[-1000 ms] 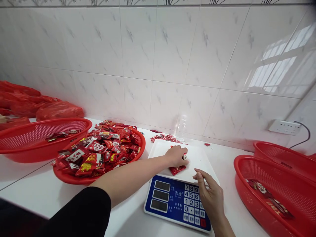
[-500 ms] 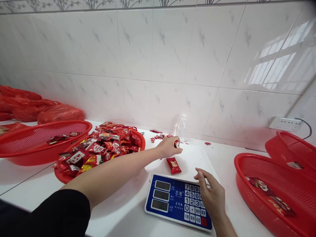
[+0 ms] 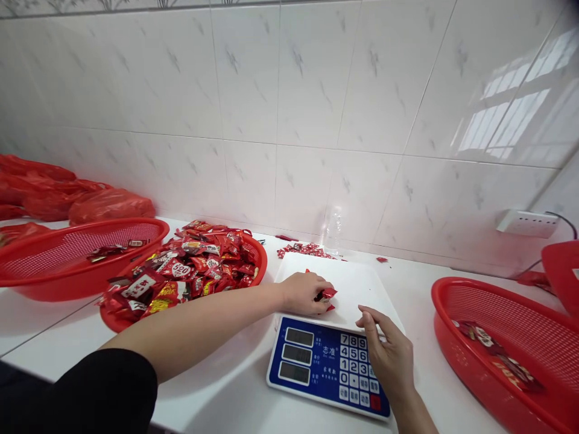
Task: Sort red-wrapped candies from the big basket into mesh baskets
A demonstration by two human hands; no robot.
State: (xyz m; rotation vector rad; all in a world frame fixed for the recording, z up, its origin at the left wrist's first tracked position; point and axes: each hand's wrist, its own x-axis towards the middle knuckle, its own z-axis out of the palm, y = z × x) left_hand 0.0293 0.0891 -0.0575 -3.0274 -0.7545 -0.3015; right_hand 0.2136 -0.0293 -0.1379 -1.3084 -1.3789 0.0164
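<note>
My left hand [image 3: 309,293] is low over the white weighing tray [image 3: 357,283], its fingers curled around small red wrapped packets [image 3: 326,295]. Part of the red wrapping sticks out past the fingertips, and the rest is hidden by the hand. My right hand [image 3: 388,349] hovers at the right side of the blue keypad panel [image 3: 328,367] of the scale, covering some of its keys. Its fingers are loosely bent with the thumb apart, and nothing shows in them. Left of the scale, a red basket [image 3: 261,256] is heaped with packets in red wrappers [image 3: 181,268].
Another red basket [image 3: 40,289] at far left holds a few packets. On the right a red basket [image 3: 452,355] has several packets inside. Small red scraps [image 3: 305,250] lie behind the tray by the tiled wall. Red plastic bags [image 3: 111,205] are at the back left.
My left hand has come down and nearer with its packet, onto the one lying on the tray. My right hand stays in place. The red basket at the back right has shifted.
</note>
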